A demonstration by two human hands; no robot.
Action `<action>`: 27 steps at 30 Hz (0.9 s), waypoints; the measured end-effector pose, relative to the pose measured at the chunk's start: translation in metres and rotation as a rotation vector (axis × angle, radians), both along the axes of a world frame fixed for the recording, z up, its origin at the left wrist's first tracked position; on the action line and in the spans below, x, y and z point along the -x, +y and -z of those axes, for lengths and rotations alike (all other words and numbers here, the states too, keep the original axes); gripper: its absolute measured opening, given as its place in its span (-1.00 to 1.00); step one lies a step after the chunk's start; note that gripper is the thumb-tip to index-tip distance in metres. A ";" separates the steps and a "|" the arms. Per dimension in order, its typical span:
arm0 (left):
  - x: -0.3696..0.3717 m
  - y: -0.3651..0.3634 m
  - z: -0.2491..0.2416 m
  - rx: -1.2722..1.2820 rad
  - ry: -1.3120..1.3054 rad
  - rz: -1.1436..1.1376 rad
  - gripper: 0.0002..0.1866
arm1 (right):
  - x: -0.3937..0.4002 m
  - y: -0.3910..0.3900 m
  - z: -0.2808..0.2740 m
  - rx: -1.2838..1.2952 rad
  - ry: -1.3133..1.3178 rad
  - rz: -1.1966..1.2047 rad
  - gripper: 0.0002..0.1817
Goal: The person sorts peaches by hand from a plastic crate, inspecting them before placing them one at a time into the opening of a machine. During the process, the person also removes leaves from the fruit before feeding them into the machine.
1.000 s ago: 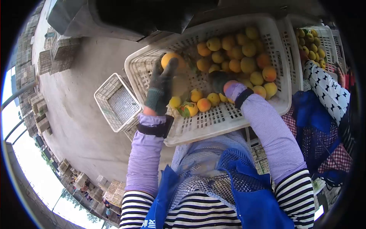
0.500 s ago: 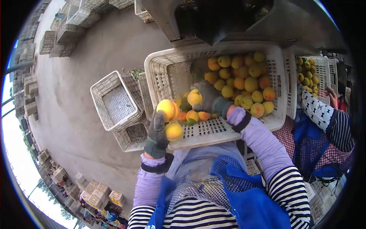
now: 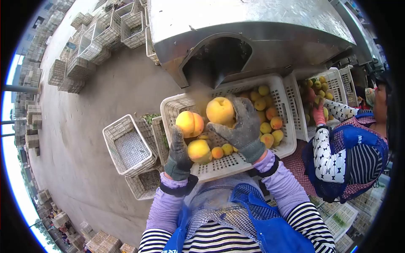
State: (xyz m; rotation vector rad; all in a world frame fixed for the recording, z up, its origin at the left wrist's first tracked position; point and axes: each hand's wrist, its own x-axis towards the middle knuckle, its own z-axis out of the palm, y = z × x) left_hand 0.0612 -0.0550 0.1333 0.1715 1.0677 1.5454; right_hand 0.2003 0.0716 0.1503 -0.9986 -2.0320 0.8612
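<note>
My left hand [image 3: 179,155], in a dark grey glove, is closed around yellow-orange peaches: one with a red blush [image 3: 190,124] on top and another [image 3: 199,151] below it. My right hand [image 3: 245,128], gloved alike, grips a large peach [image 3: 220,109] between thumb and fingers, close beside the left hand's fruit. Both hands are raised over a white plastic crate [image 3: 225,168]. More peaches [image 3: 276,122] lie in the crate, mostly at its right side, with a few small-looking ones near its front wall. My right hand hides part of the pile.
A metal machine with a dark chute opening [image 3: 217,57] overhangs the crate's far side. Stacked crates [image 3: 130,145] stand on the floor to the left. On the right, a co-worker's pink-gloved hand [image 3: 319,113] reaches into another crate of fruit [image 3: 320,86].
My right hand has lifted its peach up from inside the crate and come closer to my left hand. The left hand keeps its peaches. The view has tilted up, showing more of the machine and the co-worker.
</note>
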 end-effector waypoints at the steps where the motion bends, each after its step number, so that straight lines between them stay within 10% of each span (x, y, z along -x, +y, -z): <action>1: 0.006 -0.001 0.001 0.038 0.029 -0.003 -0.15 | 0.010 0.021 0.001 -0.186 -0.090 0.037 -0.24; 18: 0.015 -0.005 -0.004 0.014 -0.043 0.029 -0.36 | 0.097 0.129 0.048 -0.507 -0.417 0.232 -0.39; 27: 0.019 0.007 -0.005 -0.162 -0.412 0.043 -0.36 | 0.021 0.024 -0.028 0.125 -0.083 -0.213 -0.04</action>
